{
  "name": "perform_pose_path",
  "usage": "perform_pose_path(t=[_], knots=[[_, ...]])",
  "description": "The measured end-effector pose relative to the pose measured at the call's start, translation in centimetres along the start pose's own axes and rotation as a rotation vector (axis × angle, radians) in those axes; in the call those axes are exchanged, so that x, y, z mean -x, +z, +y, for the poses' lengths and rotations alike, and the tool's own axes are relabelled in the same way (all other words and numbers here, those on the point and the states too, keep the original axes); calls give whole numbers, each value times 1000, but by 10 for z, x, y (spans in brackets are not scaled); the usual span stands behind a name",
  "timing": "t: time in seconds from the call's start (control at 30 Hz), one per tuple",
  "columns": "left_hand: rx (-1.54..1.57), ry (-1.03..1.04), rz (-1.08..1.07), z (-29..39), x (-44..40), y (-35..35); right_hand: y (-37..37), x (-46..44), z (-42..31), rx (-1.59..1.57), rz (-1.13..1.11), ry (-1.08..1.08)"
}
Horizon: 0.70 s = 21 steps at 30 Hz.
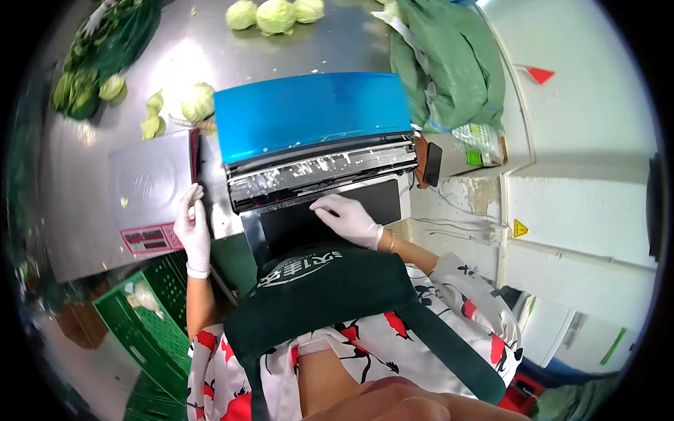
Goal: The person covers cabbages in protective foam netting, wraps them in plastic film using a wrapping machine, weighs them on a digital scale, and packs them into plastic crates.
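Observation:
My left hand (192, 228), in a white glove, is beside the right edge of a metal-topped scale (151, 172) with a red-framed display panel. Its fingers are loosely stretched and I see nothing in them. My right hand (347, 221), also gloved, lies over the black plate (382, 200) at the front of a wrapping machine with a blue cover (312, 112). Its fingers point left, slightly bent, with no object visible in them. A pale green cabbage (198, 102) sits behind the scale, near the machine's left side.
Several cabbages (275, 15) stand at the back of the steel table (189, 42). Leafy greens (81, 95) lie at the far left. A green sack (456, 63) slumps behind the machine's right side. Below the table's front edge stands a green crate (144, 323). Cables (456, 223) run along the right wall.

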State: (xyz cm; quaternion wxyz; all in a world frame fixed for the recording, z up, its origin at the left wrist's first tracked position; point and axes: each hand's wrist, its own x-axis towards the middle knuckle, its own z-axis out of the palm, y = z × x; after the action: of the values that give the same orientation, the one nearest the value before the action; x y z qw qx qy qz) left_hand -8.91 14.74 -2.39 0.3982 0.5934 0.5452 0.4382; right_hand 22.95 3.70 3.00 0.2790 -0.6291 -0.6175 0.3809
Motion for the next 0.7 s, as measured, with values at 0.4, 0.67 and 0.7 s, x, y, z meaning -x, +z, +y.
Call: perform_pose_path(t=[0.4, 0.67, 0.7], knots=[[-66, 121, -296, 91, -124, 126, -269, -111, 215, 672, 519, 137], [-93, 163, -474, 112, -166, 215, -303, -155, 347, 1332, 1, 422], [-116, 154, -489, 114, -171, 215, -301, -153, 337, 1313, -49, 387]])
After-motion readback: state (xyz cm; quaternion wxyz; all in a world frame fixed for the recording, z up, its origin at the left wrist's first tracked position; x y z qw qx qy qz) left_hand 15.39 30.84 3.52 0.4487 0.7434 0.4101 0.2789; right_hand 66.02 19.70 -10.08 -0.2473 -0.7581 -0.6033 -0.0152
